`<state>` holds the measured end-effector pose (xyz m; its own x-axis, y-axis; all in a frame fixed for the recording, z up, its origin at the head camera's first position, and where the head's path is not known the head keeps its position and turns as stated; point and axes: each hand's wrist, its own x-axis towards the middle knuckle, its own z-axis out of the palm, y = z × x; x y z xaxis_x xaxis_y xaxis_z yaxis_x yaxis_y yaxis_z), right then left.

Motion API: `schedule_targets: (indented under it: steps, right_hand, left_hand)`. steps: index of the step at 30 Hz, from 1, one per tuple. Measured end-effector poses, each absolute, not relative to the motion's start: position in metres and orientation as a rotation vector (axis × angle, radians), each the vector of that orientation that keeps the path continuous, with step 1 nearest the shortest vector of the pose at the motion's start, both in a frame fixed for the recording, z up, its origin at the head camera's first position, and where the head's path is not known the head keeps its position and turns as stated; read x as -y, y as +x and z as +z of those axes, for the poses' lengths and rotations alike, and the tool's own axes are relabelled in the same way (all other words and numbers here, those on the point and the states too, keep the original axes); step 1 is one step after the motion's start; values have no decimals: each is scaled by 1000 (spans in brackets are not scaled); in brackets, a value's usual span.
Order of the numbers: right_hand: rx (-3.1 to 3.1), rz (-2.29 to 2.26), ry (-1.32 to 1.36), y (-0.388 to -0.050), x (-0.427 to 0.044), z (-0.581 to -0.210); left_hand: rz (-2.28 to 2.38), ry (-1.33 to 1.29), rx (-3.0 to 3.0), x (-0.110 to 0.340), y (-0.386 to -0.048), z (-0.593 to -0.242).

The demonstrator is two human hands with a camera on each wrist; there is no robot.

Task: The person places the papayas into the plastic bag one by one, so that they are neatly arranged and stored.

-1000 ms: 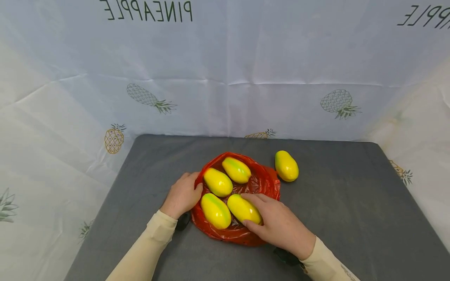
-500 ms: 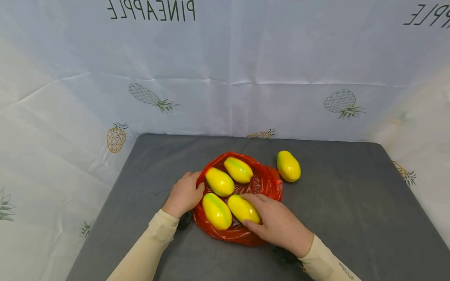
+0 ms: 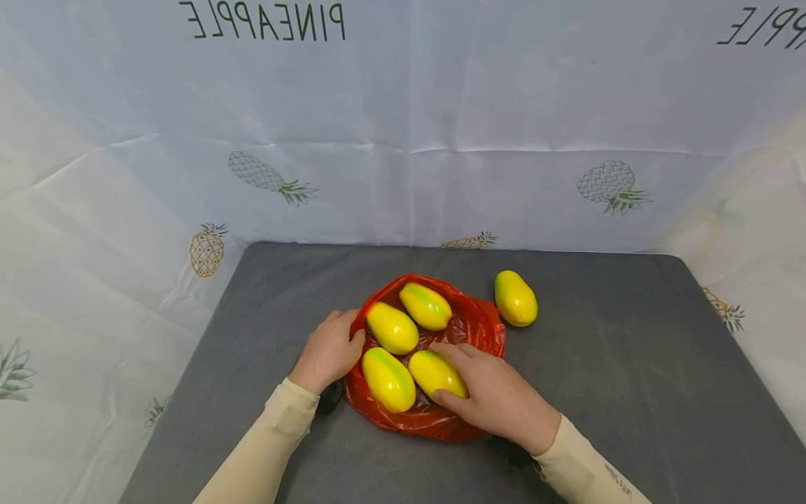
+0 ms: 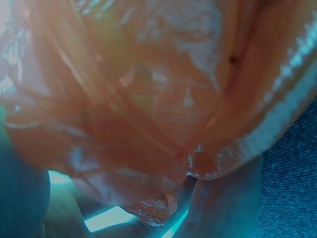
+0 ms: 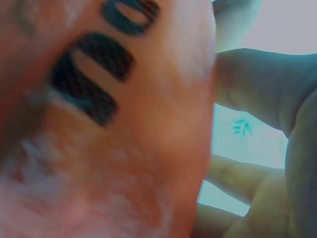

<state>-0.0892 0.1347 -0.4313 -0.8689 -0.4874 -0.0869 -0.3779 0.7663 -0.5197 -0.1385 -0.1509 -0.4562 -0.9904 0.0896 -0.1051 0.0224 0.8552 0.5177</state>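
A red plastic bag (image 3: 428,425) lies spread wide on the table with several shiny yellow-green mangoes inside, among them an upper mango (image 3: 425,306), a left mango (image 3: 392,327) and a lower left mango (image 3: 388,380). My left hand (image 3: 329,351) pinches the bag's left rim; in the left wrist view the crinkled translucent bag (image 4: 138,148) fills most of the picture. My right hand (image 3: 497,395) holds the lower right mango (image 3: 436,374) inside the bag, thumb below and fingers above. In the right wrist view the bag (image 5: 148,148), printed with black marks, hides that mango.
Outside the bag, a separate mango (image 3: 516,299) lies on the dark grey table (image 3: 604,364), near the bag's upper right rim. A white pineapple-print cloth (image 3: 403,98) hangs behind the table and along both sides.
The right hand's fingers have shifted very slightly on the lower right mango. The bag, the other mangoes and the left hand look the same, apart from a small sway of the head view.
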Motion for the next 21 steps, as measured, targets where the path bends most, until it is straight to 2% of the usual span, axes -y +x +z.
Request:
schedule_targets:
  steps: [9, 21]
  right_hand:
    - [-2768, -769, -647, -107, -143, -411]
    - [-2874, -967, -463, -144, -189, -390]
  left_hand:
    - [820, 87, -2903, 152, -139, -454]
    - [815, 66, -2883, 151, -137, -455]
